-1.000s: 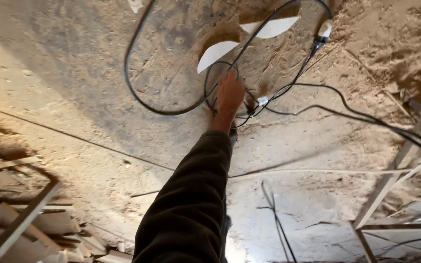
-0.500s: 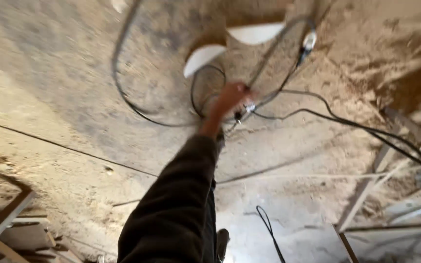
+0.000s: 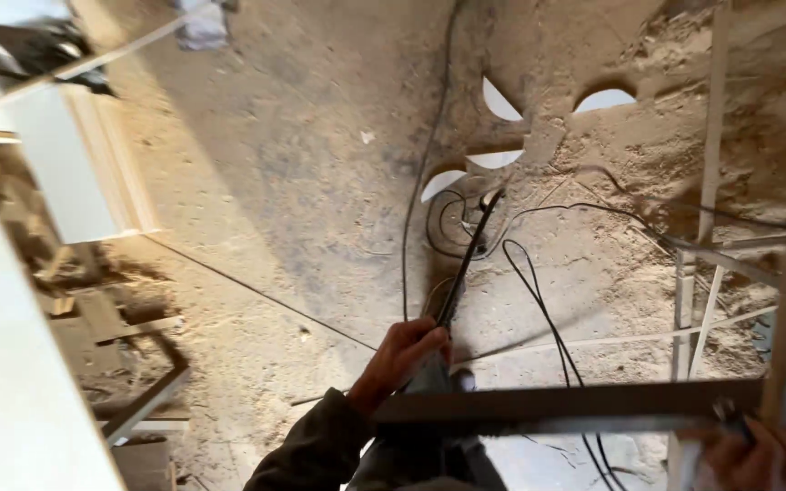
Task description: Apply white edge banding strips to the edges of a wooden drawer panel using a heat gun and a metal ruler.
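While a black cable (image 3: pixel 466 259) is running from the near middle of the scene out across the dusty floor (image 3: pixel 302 182) toward white curved offcuts (image 3: pixel 499 100) at the far side, the left hand (image 3: pixel 402 356) is closing its fingers around the cable's near end. At the near right corner the right hand (image 3: pixel 761 459) is gripping a long metal bar (image 3: pixel 566 406) that is lying crosswise just beside the left hand, while more black cables (image 3: pixel 548 318) are looping over the sawdust to the right.

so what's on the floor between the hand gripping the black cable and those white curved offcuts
In the head view, between the left hand and the white curved offcuts lie the black cable, its loose loops, and sawdust-covered floor.
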